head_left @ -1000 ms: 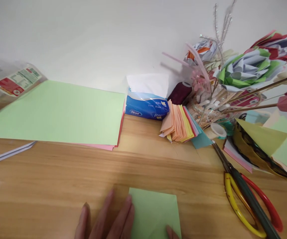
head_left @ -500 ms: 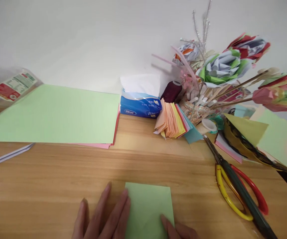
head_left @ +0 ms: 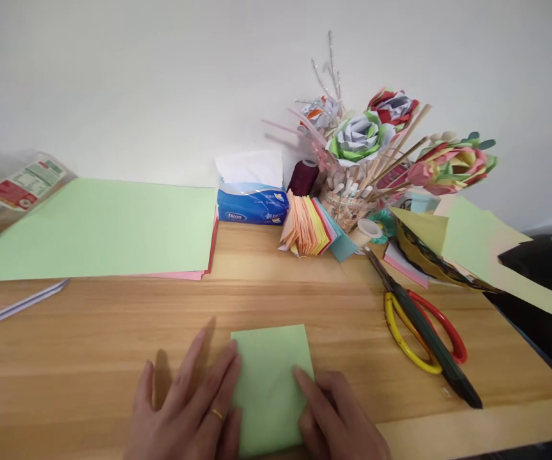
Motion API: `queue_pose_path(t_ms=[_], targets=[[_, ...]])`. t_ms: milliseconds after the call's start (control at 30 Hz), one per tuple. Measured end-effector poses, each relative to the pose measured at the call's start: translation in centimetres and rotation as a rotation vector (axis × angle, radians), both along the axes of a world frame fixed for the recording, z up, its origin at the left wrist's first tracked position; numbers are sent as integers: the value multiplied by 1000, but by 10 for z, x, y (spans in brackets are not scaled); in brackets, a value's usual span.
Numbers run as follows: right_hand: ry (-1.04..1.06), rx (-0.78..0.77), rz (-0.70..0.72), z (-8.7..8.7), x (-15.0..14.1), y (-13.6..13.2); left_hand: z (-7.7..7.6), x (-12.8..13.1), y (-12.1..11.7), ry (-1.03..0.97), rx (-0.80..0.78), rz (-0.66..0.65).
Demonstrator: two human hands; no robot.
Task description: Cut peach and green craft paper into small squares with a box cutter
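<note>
A small green square of folded-looking paper (head_left: 271,390) lies on the wooden table in front of me. My left hand (head_left: 192,402), with a gold ring on one finger, rests flat with spread fingers. Its inner fingertips touch the paper's left edge. On the opposite side, my right hand (head_left: 338,409) has its index fingertip on the paper near the right edge. Its other fingers are curled in against that edge, partly hidden. To the right of this hand lie scissors (head_left: 413,345) with one yellow and one red handle, beside a dark pen-like tool (head_left: 441,348).
Large green sheets (head_left: 127,230) lie at the back left, near a thin white folded strip (head_left: 22,306). Along the wall stand a blue tissue pack (head_left: 252,204), a fan of coloured paper squares (head_left: 307,223), dark thread (head_left: 303,177) and paper flowers (head_left: 360,137). A paper-filled basket (head_left: 429,249) sits right.
The view has shifted, so more of both hands and the whole green square shows. My right index fingertip has slid along the paper near its right edge. The left hand stays at the left edge.
</note>
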State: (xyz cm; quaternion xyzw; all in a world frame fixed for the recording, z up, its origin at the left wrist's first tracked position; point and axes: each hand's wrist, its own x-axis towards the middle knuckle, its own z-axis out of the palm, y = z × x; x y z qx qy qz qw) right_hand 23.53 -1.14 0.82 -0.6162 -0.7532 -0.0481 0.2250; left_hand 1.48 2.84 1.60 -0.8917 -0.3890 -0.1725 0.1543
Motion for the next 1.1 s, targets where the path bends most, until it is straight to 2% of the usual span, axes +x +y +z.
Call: queue_pose_path(t_ms=[167, 467, 667, 800, 833, 900, 1000, 1100], targets=[[79, 34, 47, 2, 3, 9, 7, 0, -4, 48, -50, 18], [111, 18, 54, 15, 0, 12, 1, 0, -5, 11, -56, 84], [76, 128, 42, 24, -2, 17, 2, -1, -4, -25, -162, 97], [-55, 239, -11, 33, -7, 12, 6, 1, -3, -30, -198, 98], [-84, 281, 4, 34, -11, 8, 8, 2, -3, -39, -207, 95], [-120, 324, 136, 33, -20, 0, 12, 4, -4, -53, -226, 109], [-161, 254, 381, 25, -34, -11, 19, 8, -6, -55, -250, 169], [-189, 162, 428, 14, -39, -17, 24, 11, -8, -35, -267, 188]])
